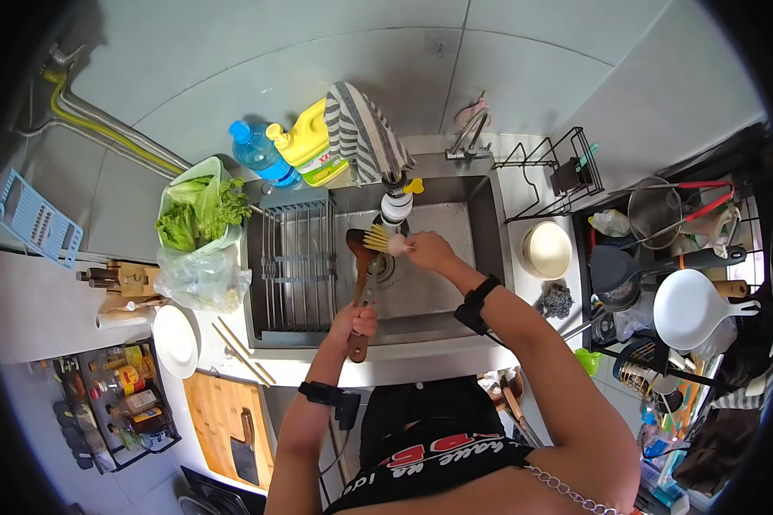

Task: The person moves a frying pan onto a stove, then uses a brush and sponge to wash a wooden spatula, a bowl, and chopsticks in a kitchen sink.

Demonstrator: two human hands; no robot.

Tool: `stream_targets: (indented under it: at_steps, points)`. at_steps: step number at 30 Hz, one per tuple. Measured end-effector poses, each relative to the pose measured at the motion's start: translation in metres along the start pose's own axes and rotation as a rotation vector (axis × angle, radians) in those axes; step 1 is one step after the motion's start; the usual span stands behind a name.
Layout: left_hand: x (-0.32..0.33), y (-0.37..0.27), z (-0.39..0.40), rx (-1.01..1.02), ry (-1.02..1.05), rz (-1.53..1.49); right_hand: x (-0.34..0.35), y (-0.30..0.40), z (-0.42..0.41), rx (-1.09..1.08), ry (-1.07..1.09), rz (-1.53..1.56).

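Over the metal sink (419, 302), my left hand (359, 322) is closed round the handle of a wooden spatula (361, 251), with a second handle, metal-looking, held along it. The spatula's dark head points away from me. My right hand (431, 251) grips a dish brush (379, 239) with yellowish bristles, which lie at or close beside the spatula's head; whether they touch is unclear. Just beyond the brush, a white tap fitting (397, 207) with a yellow lever hangs over the basin. A grey draining rack (298, 264) spans the basin's left part.
Left of the sink are lettuce in a plastic container (215, 241), a white plate (175, 341), chopsticks (241, 351) and a cleaver (245, 450) on a wooden board (212, 418). Bottles (264, 154) and a striped cloth (364, 132) stand behind; bowls (547, 250) and a wire rack (554, 177) are right.
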State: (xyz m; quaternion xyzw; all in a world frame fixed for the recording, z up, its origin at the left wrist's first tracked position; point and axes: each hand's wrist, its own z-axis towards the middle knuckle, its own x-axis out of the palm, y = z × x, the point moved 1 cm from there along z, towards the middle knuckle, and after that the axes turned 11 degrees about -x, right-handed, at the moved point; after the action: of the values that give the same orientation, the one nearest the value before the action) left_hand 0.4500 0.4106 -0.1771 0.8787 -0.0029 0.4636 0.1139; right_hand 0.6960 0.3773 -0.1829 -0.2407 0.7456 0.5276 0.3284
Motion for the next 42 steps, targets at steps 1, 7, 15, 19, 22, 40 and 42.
stream_targets:
  at_steps: [1,7,15,19,22,40,42]
  points:
    - [-0.002,-0.002,-0.001,0.004,-0.003,-0.003,0.0,0.002,-0.002,0.037,-0.012,0.04]
    - [0.006,-0.009,-0.004,-0.021,-0.014,-0.091,0.019,-0.023,-0.005,0.042,-0.253,0.084]
    - [0.004,0.002,-0.008,-0.089,-0.084,-0.052,-0.001,0.016,-0.002,-0.116,-0.059,-0.121]
    - [0.02,0.009,0.002,-0.085,-0.201,0.021,0.015,0.017,0.004,-0.082,-0.135,-0.248]
    - [0.023,0.006,0.002,-0.083,-0.282,0.101,0.023,0.017,-0.004,-0.21,0.092,-0.253]
    - [0.003,0.014,0.003,-0.076,-0.538,0.513,0.015,0.003,0.006,0.051,-0.065,-0.115]
    - [0.002,0.017,0.005,-0.051,-0.557,0.767,0.003,-0.004,0.012,0.09,-0.081,-0.126]
